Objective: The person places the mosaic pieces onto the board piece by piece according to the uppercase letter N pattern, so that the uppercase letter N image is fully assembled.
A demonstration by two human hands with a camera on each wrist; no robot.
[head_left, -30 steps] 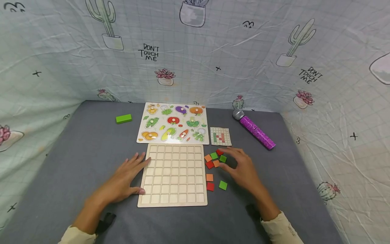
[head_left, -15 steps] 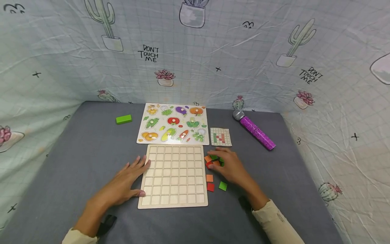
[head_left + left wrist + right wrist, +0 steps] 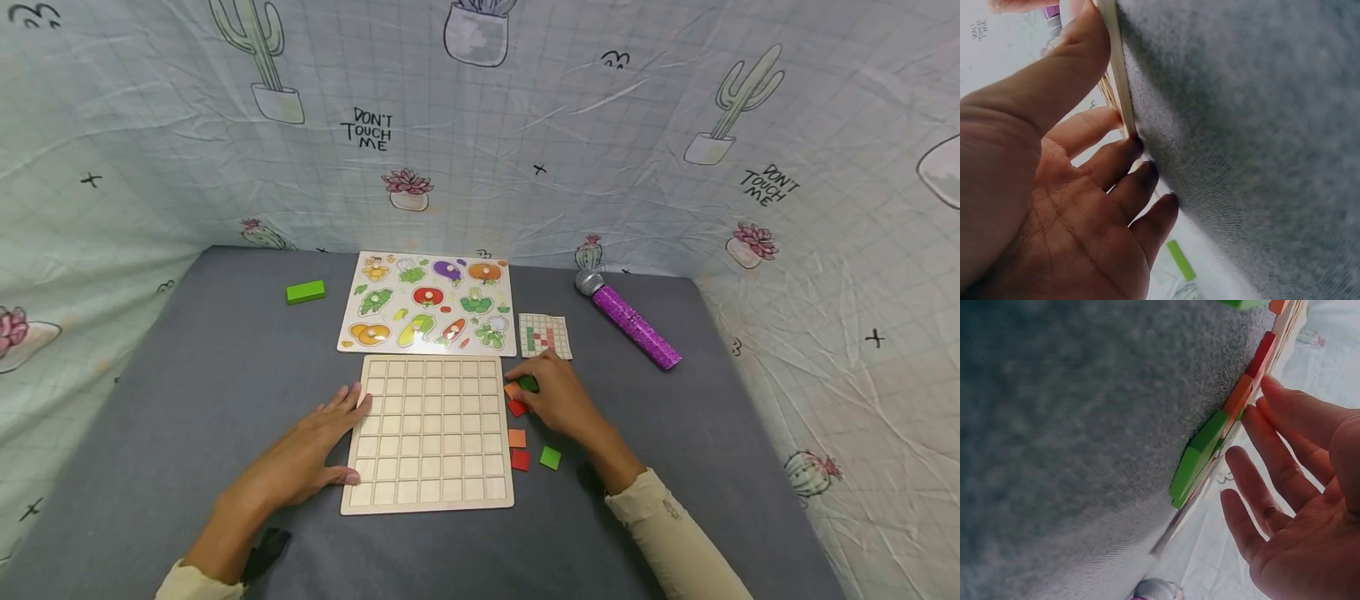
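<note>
The left hand point(image 3: 309, 450) rests spread at the left edge of a pale wooden grid board point(image 3: 431, 433); its thumb and index finger touch the rim, as the left wrist view also shows. At the board's right side, the right hand point(image 3: 558, 396) reaches over a small cluster of coloured square tiles. Its thumb and index fingertips are close to an orange tile point(image 3: 512, 390) and a red tile point(image 3: 517, 407), with a gap between them. A green tile point(image 3: 528, 383) shows beneath the hand. More green tiles point(image 3: 1200, 453) lie past the fingers in the right wrist view.
Nearer lie an orange tile point(image 3: 517, 438), a red tile point(image 3: 520, 459) and a green tile point(image 3: 550, 457). Behind the board are a vegetable puzzle point(image 3: 390, 317) and a small pattern card point(image 3: 543, 333). A purple glitter microphone point(image 3: 633, 325) lies right, a green block point(image 3: 305, 292) left.
The right hand has moved left over the tile cluster, covering several tiles that showed earlier, and its fingertips are now nearer the board's edge. The left hand stays on the board.
</note>
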